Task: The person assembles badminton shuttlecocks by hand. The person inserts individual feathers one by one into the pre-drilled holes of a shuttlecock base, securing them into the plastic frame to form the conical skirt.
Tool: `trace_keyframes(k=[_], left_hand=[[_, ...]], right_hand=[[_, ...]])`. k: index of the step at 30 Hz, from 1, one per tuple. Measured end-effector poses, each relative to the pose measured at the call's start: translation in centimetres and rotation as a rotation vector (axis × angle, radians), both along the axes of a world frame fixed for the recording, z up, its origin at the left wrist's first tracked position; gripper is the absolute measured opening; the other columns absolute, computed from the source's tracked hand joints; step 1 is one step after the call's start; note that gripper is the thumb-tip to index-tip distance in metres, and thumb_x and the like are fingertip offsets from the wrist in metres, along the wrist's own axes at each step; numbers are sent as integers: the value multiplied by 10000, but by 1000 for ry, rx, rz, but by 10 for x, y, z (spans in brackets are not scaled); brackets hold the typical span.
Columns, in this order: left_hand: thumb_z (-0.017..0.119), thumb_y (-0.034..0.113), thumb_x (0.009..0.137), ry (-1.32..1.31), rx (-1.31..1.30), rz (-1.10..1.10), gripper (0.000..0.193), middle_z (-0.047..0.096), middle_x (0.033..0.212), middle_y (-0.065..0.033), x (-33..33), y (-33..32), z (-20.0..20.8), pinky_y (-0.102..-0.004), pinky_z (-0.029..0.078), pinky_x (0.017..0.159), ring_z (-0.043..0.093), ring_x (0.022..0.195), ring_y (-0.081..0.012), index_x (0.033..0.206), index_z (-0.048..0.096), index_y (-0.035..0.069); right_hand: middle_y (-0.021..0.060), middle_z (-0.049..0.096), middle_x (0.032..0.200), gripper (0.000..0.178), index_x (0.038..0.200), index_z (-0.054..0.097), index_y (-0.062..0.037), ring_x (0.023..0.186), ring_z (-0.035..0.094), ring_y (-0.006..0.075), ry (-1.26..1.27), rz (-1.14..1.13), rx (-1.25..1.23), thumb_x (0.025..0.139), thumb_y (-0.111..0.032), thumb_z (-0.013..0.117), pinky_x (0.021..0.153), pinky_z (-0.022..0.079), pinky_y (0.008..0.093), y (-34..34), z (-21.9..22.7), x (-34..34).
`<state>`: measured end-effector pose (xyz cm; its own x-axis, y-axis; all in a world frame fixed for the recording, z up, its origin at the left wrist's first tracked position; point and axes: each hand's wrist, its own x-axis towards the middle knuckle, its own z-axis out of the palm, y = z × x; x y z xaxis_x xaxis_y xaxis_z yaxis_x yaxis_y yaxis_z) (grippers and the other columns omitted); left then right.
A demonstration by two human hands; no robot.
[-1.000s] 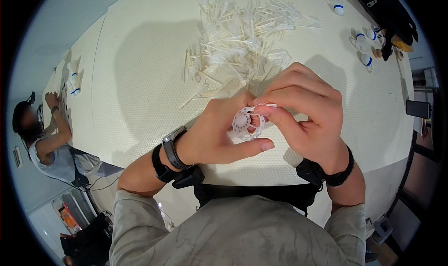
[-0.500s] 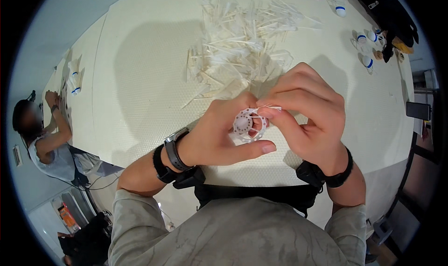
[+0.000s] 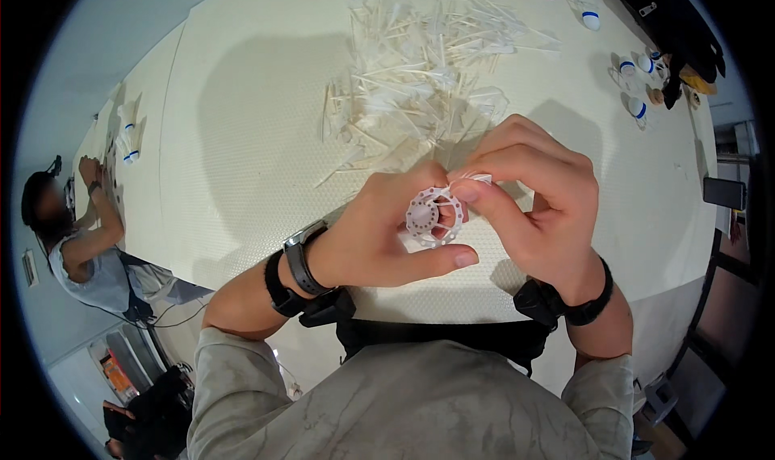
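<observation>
Mid-frame, your left hand (image 3: 378,224) cradles a white perforated ring frame (image 3: 421,216); your right hand (image 3: 539,187) pinches an apparent feather (image 3: 485,178) at its rim, seemingly fitting it, calling for steady alignment.

Mottled grey shirt (image 3: 412,403), black wristbands (image 3: 596,300); dark-strapped watch (image 3: 299,257)

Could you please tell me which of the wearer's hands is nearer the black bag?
Right. The right hand is below and left of the black bag; the left hand, holding a white frame, is farther left.
</observation>
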<state>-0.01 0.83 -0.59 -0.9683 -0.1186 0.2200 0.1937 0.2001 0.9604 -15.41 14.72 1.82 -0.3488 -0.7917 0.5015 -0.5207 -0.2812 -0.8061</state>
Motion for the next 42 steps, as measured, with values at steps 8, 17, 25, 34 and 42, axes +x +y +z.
trace_keyframes(k=[8,17,25,34,42], left_hand=[[864,208,791,-72,-22,4,401,622,769,-27,1,-1,8,-255,472,612,598,670,-104,1030,586,44],[864,212,774,-60,-60,-20,439,619,804,-43,2,-3,8,-261,419,594,567,667,-135,1072,607,19],[874,233,777,-29,-47,14,397,629,748,-38,0,1,6,-268,466,582,603,637,-137,1010,609,52],[867,225,775,-17,-110,-16,442,604,769,-45,1,-1,10,-263,418,562,581,630,-144,1057,607,5],[883,234,768,-80,-26,88,404,623,761,-46,2,0,5,-258,467,605,594,655,-130,989,602,46]], right_hand=[[66,669,777,137,842,721,-34,707,588,230,78,-3,-60,737,52,745,610,468,309,-4,0,1],[78,670,774,213,880,734,-15,722,573,242,195,-3,-86,689,79,744,625,462,313,-1,3,-2],[76,675,771,222,891,732,-23,714,567,245,177,22,-93,692,75,743,629,463,314,-1,0,0],[79,650,738,173,865,720,-24,711,551,233,156,48,-77,724,71,746,623,448,310,-2,0,1],[75,669,768,163,850,717,-13,722,570,217,130,8,-33,714,61,768,623,444,303,-2,0,-2]])
